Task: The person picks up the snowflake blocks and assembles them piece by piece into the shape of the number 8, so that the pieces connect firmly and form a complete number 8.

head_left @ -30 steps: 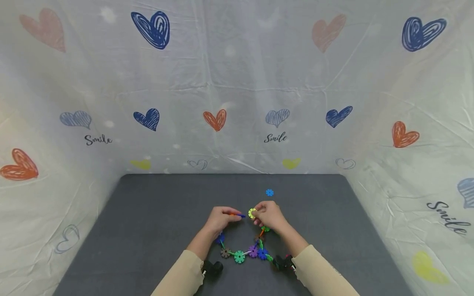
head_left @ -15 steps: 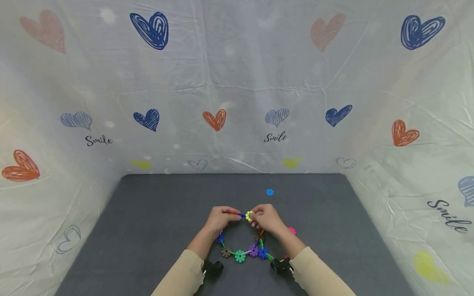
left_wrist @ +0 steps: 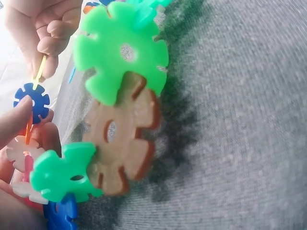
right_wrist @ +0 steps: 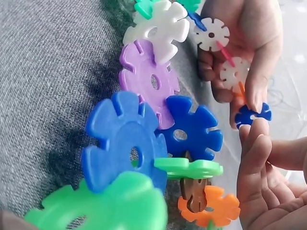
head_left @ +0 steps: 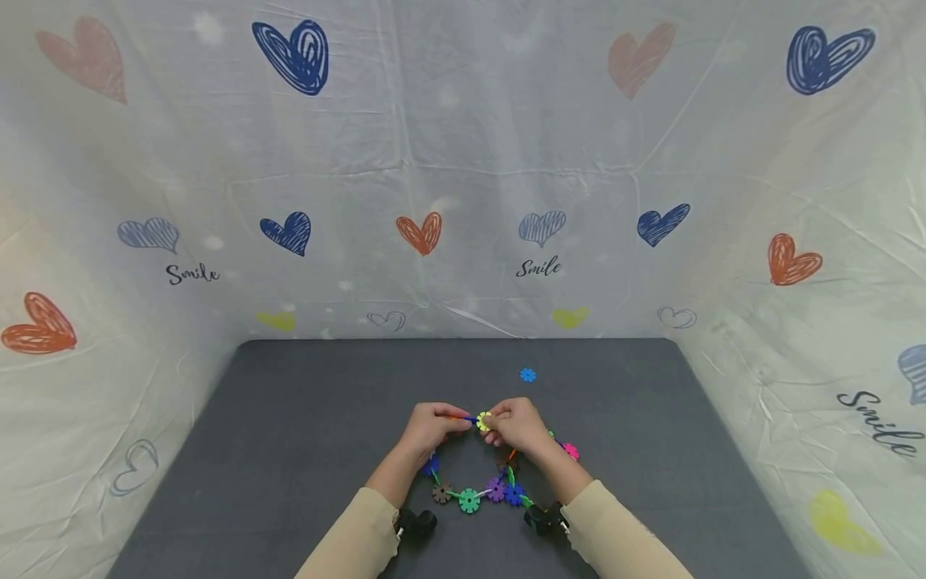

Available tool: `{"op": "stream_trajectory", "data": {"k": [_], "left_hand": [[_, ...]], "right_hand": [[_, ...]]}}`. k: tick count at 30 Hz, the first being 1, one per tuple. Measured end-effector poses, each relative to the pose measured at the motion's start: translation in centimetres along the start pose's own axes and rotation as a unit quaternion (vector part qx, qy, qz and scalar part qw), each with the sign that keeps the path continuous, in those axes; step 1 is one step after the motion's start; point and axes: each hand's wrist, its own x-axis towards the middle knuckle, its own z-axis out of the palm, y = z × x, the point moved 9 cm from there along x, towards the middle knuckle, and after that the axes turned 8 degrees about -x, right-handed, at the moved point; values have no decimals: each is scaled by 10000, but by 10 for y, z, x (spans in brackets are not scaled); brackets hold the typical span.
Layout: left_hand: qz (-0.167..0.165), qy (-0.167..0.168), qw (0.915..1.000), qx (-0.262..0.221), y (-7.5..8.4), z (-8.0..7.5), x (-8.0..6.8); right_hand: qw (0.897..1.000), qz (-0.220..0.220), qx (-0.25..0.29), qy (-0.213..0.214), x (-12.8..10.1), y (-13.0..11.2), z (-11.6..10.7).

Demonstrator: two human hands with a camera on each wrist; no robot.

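Head view: both forearms in beige sleeves come in from 6 o'clock and converge at table centre. Left hand (head_left: 428, 428) knuckles up, fingertips pinching the blue end disc (head_left: 472, 420) of the snowflake-disc chain (head_left: 477, 492). Right hand (head_left: 519, 427) mirrors it, fingers curled round a yellow-green disc (head_left: 483, 420), which sits just at 3 o'clock of the blue one; touching or not, cannot tell. The chain loops from the left hand down through 6 o'clock and back up under the right hand, lying on the grey table (head_left: 289, 434). A pink disc (head_left: 571, 451) shows at 4 o'clock of the right hand. A loose light-blue disc (head_left: 528, 375) lies alone at 12 o'clock, well apart from the hands.

Left wrist view: green disc (left_wrist: 120, 50) slotted into a brown disc (left_wrist: 122, 143), in close-up. At 9 o'clock the left fingertips (left_wrist: 14, 127) pinch a blue disc (left_wrist: 31, 100); the right hand (left_wrist: 45, 28) at 11 o'clock holds the yellow-green disc edge-on, just above the blue one.

Right wrist view: large blue disc (right_wrist: 125, 143), purple disc (right_wrist: 148, 81) and white disc (right_wrist: 158, 28) run up towards 12 o'clock. Left hand (right_wrist: 244, 52) at 1 o'clock grips white chain discs, with the small blue disc (right_wrist: 253, 115) at its fingertips. Right fingers (right_wrist: 254, 158) at 4 o'clock curl up, tip just touching that blue disc.
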Motion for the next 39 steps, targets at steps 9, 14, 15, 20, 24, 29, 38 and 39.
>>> {"op": "stream_trajectory", "data": {"k": [9,14,15,20,24,29,38,39], "left_hand": [[268,20,9993,-248,2,2,1],[308,91,9979,-570,-1,2,3],[306,114,9977,-594,-1,1,3],[208,103,9986,-465,-3,1,4],[186,38,9993,-314,-5,2,5],[727,47,9971,223,2,3,2],[1415,299,9740,1743,17,4,-5],[1403,280,9716,1887,16,6,-5]], "right_hand": [[9979,205,614,-100,6,3,5],[9956,253,890,-165,8,3,6],[9958,237,870,-171,8,2,5],[9995,-23,313,-64,9,-5,-8],[9947,-279,-871,462,13,-13,-38],[9746,-272,-1981,1007,28,-11,-70],[9360,-242,-3439,715,54,7,-80],[9291,-239,-3635,638,55,10,-79]]}}
